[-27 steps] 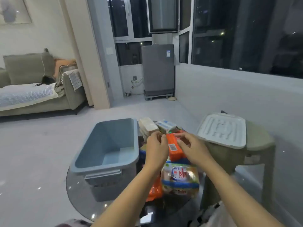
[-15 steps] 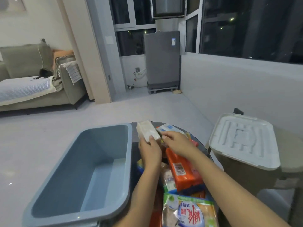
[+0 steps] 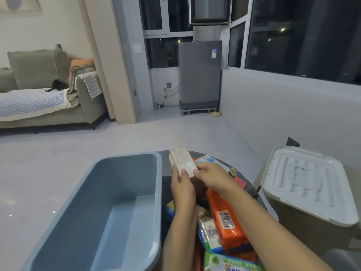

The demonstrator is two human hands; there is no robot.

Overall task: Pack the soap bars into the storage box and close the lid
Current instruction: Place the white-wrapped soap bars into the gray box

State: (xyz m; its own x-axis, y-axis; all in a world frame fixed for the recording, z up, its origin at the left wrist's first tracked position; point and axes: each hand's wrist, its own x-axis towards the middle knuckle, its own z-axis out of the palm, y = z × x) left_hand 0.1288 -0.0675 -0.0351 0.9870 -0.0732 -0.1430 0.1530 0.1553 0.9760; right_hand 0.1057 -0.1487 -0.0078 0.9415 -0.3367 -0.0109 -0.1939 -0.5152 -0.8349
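A pale wrapped soap bar is held in a two-handed grip, the left hand clasped under its near end and the right hand pinching its right edge, raised just right of the empty blue storage box. A slip is judged possible: the glossy wrapper could slide free and land short of the box rim, among the packs heaped below the grip, an orange pack among them. The white lid is seen well right of the grip, on a stool. The dark glass tabletop is crowded; beyond the grip, pale floor, a sofa and night-dark windows are visible.
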